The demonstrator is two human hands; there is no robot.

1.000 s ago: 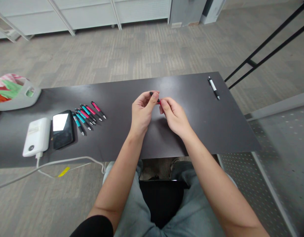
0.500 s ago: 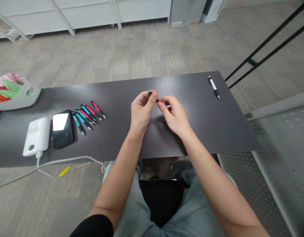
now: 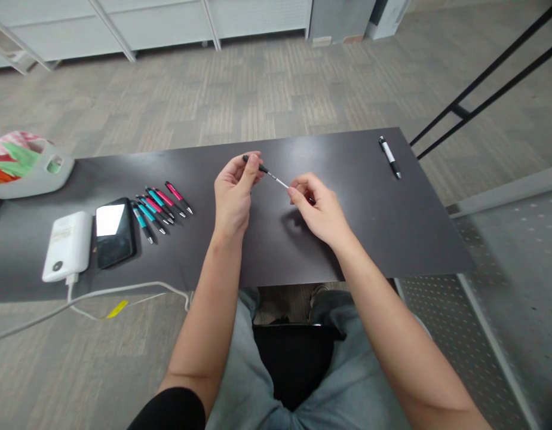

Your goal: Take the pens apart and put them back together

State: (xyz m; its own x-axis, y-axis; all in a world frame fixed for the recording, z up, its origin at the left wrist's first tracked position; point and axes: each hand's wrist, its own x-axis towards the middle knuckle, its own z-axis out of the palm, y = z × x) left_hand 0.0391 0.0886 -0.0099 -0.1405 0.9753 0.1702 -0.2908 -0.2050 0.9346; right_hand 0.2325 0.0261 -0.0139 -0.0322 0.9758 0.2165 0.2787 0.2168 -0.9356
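Note:
My left hand pinches a black pen barrel piece between thumb and fingers, above the table. A thin white-and-silver pen refill slants down from that piece to the fingertips of my right hand, which are closed on its far end. Something small and dark shows among the right fingers; I cannot make out what it is. Left of my hands, several pens with teal or pink barrels and black grips lie side by side. One white-and-black pen lies alone near the table's right end.
The dark table carries a black phone and a white power bank, whose cable hangs along the front edge. A white basket with coloured cloth stands at the left. Black metal bars rise beyond the right end.
My left hand has moved left and slightly up with the black barrel piece, away from the right hand. The thin refill now shows between the hands. My right hand has hardly moved.

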